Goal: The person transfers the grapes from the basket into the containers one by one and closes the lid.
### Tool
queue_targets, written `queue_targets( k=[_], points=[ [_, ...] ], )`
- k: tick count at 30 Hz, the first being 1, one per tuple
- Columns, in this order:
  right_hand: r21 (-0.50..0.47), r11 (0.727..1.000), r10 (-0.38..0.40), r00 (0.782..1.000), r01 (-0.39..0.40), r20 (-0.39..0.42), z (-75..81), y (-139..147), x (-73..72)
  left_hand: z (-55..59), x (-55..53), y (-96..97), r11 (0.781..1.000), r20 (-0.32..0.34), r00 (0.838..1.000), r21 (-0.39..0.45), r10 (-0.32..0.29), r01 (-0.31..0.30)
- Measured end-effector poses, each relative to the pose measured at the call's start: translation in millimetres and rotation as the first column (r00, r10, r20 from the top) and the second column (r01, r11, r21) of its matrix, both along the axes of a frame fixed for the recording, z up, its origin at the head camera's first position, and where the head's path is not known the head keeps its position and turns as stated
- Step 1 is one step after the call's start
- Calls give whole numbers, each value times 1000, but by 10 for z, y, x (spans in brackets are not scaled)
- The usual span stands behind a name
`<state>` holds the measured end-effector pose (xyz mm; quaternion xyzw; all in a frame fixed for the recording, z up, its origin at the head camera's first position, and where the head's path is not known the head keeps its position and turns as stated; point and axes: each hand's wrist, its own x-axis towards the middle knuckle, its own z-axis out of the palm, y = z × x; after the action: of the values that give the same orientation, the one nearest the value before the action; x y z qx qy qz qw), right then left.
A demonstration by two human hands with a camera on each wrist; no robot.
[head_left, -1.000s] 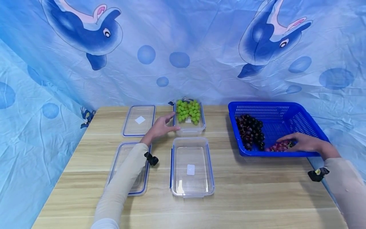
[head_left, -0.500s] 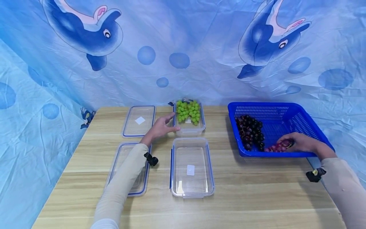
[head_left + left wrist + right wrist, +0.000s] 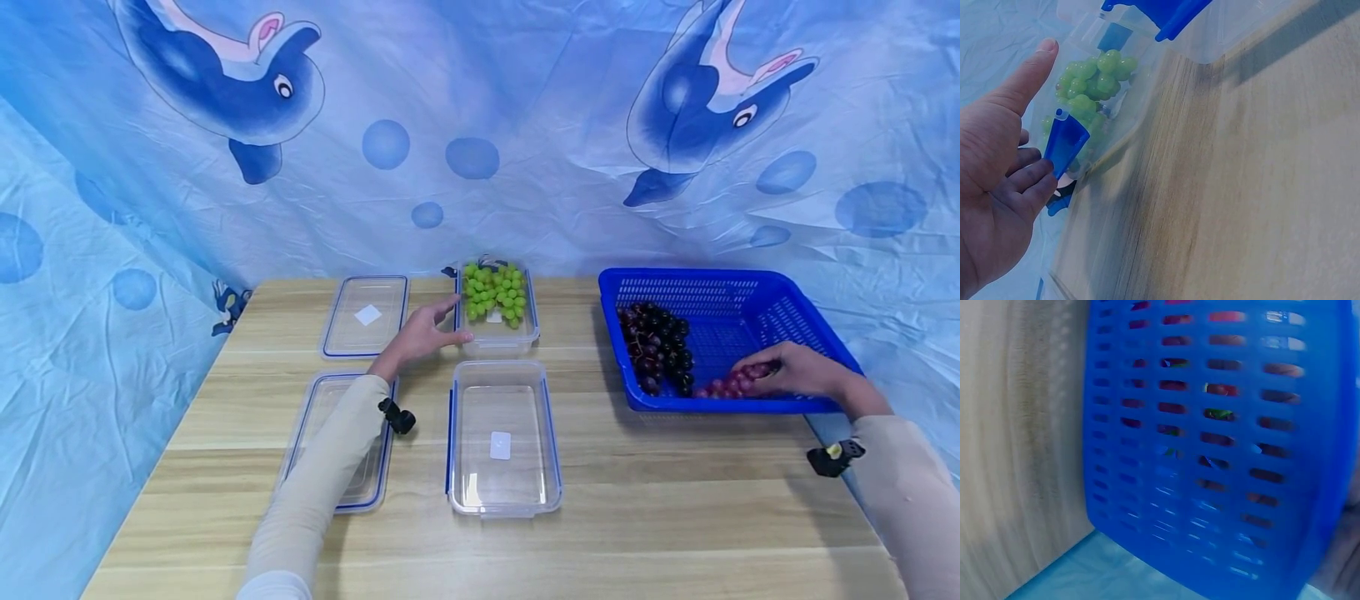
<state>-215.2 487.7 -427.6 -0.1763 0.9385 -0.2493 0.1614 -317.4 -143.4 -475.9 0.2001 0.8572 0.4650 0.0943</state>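
My left hand (image 3: 426,331) rests at the left side of a clear lidless container (image 3: 497,340) that holds a bunch of green grapes (image 3: 495,292). In the left wrist view its thumb stretches along the container and its fingertips meet a blue side clip (image 3: 1067,142). My right hand (image 3: 798,369) reaches into a blue slotted basket (image 3: 727,406) and grips a bunch of red grapes (image 3: 731,384) in the front right part. Dark grapes (image 3: 658,346) lie at the basket's left. In the right wrist view the basket wall (image 3: 1166,487) hides most of the hand and red grapes.
A second clear container (image 3: 504,483), larger and without grapes, stands in front of the first. Two clear lids with blue seals lie at the left: a small lid (image 3: 367,337) behind, a larger lid (image 3: 367,492) partly under my left sleeve. All stand on a wooden table (image 3: 637,517).
My right fingers have closed round the red grapes, and the bunch has shifted slightly in the basket. My left hand has stayed at the green grapes' container.
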Motion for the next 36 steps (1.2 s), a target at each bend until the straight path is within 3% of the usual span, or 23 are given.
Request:
queue_targets(
  k=[4,12,22,29,36],
  points=[
    [-15,1000,-27,997,26,-68,70,10,35,6,2,1,1000,-4,1000,-2,-3,3],
    [-23,989,-150,982,149,-112,219,-30,63,2,-2,-2,1000,-9,1000,-8,-7,6],
    [-113,981,-176,961,155,-212,393,-99,46,11,5,16,1000,5,1000,12,-3,3],
    [-83,980,-196,952,181,-234,601,-328,-32,8,-4,18,1000,1,1000,17,-7,7],
    [-67,972,-235,950,226,-207,825,-711,-138,13,3,20,1000,10,1000,17,-1,1]
  ],
)
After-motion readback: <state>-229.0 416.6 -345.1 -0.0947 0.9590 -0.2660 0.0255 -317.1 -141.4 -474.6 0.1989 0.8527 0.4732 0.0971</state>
